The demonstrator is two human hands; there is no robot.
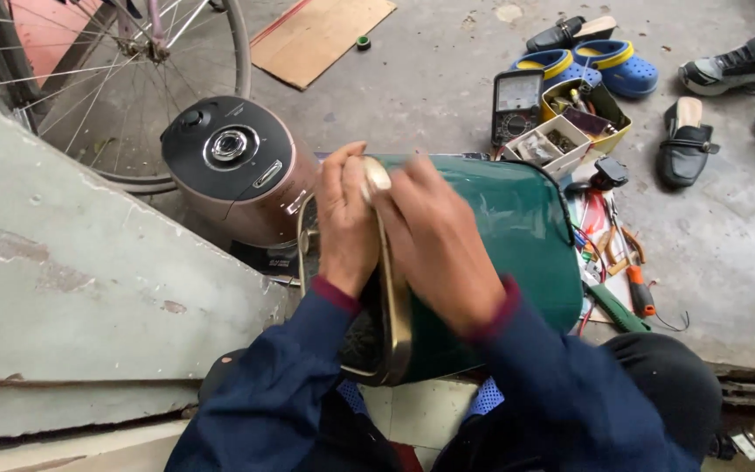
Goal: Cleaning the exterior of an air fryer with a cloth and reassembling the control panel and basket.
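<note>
We see a rice cooker (236, 170) and multimeter (517, 105) nearby; our left hand (347, 223) and right hand (439, 240) close their grip on the green casing (517, 227).

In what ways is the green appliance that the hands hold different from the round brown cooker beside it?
The green appliance is dark green and boxy with rounded corners; the brown cooker is round with a black top. The green appliance lies tipped on its side, with a gold rim toward the person; the brown cooker stands upright on the floor. Both hands, left hand and right hand, grip the green appliance; nothing touches the brown cooker. Both look like kitchen appliances.
</note>
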